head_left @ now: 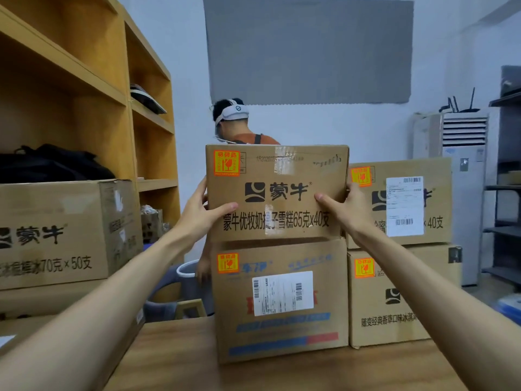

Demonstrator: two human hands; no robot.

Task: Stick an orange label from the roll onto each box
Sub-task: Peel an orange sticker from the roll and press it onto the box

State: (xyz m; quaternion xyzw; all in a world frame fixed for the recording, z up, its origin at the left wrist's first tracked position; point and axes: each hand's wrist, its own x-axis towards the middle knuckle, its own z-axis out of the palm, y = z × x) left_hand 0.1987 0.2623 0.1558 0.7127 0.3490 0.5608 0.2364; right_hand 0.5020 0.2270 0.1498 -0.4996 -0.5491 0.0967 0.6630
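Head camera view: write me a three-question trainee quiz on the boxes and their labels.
1. True or false: the left hand and the right hand both hold the top box.
2. Where on that box's front is its orange label? A upper left; B lower right; C centre.
3. How many boxes in the two stacks on the table show an orange label?
Key: 1 true; 2 A; 3 four.
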